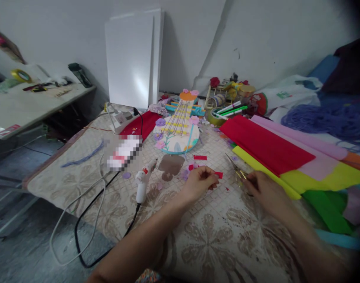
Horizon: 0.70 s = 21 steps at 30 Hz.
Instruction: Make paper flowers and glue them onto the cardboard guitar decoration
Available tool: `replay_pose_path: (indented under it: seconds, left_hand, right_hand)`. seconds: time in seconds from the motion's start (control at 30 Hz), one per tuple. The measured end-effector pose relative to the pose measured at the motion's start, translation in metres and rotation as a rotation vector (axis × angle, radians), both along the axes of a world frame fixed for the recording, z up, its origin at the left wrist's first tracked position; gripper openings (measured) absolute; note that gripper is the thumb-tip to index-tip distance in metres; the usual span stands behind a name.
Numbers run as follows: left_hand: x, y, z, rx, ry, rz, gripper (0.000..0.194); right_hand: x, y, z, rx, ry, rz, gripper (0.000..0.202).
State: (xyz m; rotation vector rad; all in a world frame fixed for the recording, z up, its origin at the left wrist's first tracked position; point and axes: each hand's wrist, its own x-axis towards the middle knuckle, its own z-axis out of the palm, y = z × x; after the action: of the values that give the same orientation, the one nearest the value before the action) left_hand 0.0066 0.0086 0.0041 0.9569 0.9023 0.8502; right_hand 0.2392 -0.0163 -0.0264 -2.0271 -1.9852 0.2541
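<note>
Over the middle of the table, my left hand [202, 177] pinches a small red paper strip [219, 175] between thumb and fingers. My right hand [260, 186] is closed on the golden handles of a pair of scissors [241, 173], whose blades point away and to the left. A second red strip [200, 157] lies flat just beyond my left hand. Purple and pink paper petals [184, 173] lie beside that hand. Farther back is a decorated guitar shape [180, 141] with paper flowers and strings.
A white glue gun [143, 184] with a black cord lies left of my hands, near a brown patch [170, 167]. Red crepe paper [268, 145] and yellow sheets [327, 179] cover the right side. Markers [231, 110], a power strip [121, 120] and white boards [132, 59] are farther back.
</note>
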Motion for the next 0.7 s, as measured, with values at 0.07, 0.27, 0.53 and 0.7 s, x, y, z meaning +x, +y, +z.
replay_pose_path:
  seconds: [0.07, 0.27, 0.53, 0.7]
  left_hand:
    - [0.001, 0.0, 0.0, -0.003, -0.009, 0.019, 0.01]
    - [0.002, 0.0, -0.001, -0.021, -0.015, 0.037, 0.01]
    - [0.003, -0.002, -0.005, 0.069, 0.03, -0.007, 0.012]
    - [0.003, -0.003, -0.008, 0.112, 0.057, -0.027, 0.013]
  right_hand:
    - [0.004, 0.001, 0.0, -0.016, 0.084, -0.044, 0.024]
    - [-0.018, -0.003, 0.014, -0.018, 0.666, -0.051, 0.028]
    - [-0.08, -0.018, 0.029, -0.055, 1.206, -0.094, 0.028]
    - [-0.086, -0.02, 0.03, -0.129, 1.178, -0.083, 0.026]
